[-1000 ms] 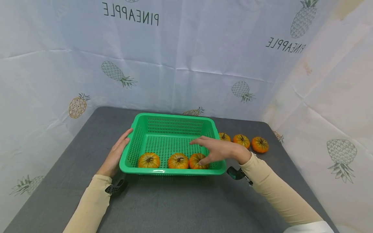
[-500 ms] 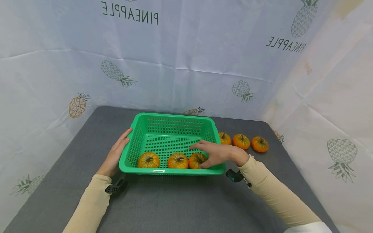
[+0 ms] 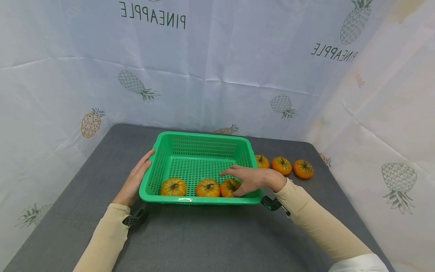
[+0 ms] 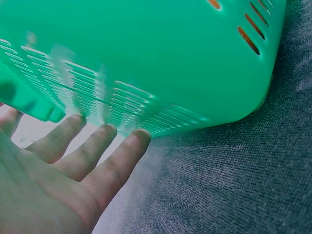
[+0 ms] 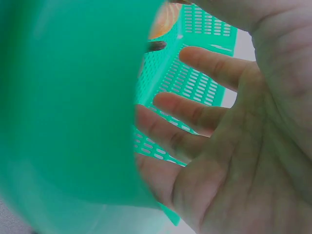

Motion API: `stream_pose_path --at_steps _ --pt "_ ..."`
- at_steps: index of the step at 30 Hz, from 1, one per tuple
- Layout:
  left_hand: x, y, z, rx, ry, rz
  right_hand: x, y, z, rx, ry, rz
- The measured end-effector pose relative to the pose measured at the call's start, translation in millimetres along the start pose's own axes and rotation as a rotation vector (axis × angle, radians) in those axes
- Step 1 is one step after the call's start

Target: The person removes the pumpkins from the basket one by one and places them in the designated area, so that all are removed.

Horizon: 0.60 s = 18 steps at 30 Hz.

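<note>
A green plastic basket [image 3: 200, 199] with slotted walls stands on the table, and three small orange pumpkins lie along its near side: a left pumpkin [image 3: 173, 187], a middle pumpkin [image 3: 207, 187] and a right pumpkin [image 3: 229, 187]. My left hand [image 3: 134, 183] rests its straight fingers [image 4: 117, 168] against the basket's left outer wall. Over the basket's right rim reaches my right hand [image 3: 251, 179], its thumb beside the right pumpkin and partly covering it. In the right wrist view, the fingers [image 5: 190, 109] are spread and loosely bent, with nothing between them.
To the right of the basket, three more pumpkins sit in a row on the grey table [image 3: 210, 238]: one partly behind the rim [image 3: 262, 161], a centre one [image 3: 281, 165] and an outer one [image 3: 303, 169]. A pineapple-print cloth [image 3: 210, 68] hangs around the table.
My right hand has sunk slightly at the basket's right side, and its wrist has shifted a little left. The left hand, basket and pumpkins stay where they were.
</note>
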State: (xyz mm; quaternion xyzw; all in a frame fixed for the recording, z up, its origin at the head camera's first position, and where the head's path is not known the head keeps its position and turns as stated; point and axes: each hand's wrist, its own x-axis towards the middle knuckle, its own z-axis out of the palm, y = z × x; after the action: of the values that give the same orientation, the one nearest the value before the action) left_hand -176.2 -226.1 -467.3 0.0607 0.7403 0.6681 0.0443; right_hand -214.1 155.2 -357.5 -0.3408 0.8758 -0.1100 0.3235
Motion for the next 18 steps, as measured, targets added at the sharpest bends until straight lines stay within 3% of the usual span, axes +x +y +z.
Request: stream_pose_path --at_steps 9,18 --pt "0.5 -0.2 -0.3 0.004 -0.006 0.011 7.2 -0.6 0.6 -0.072 -0.024 0.005" --pt "0.0 -0.1 -0.7 0.001 -0.007 0.009 13.8 -4.7 -4.3 -0.142 -0.102 0.052"
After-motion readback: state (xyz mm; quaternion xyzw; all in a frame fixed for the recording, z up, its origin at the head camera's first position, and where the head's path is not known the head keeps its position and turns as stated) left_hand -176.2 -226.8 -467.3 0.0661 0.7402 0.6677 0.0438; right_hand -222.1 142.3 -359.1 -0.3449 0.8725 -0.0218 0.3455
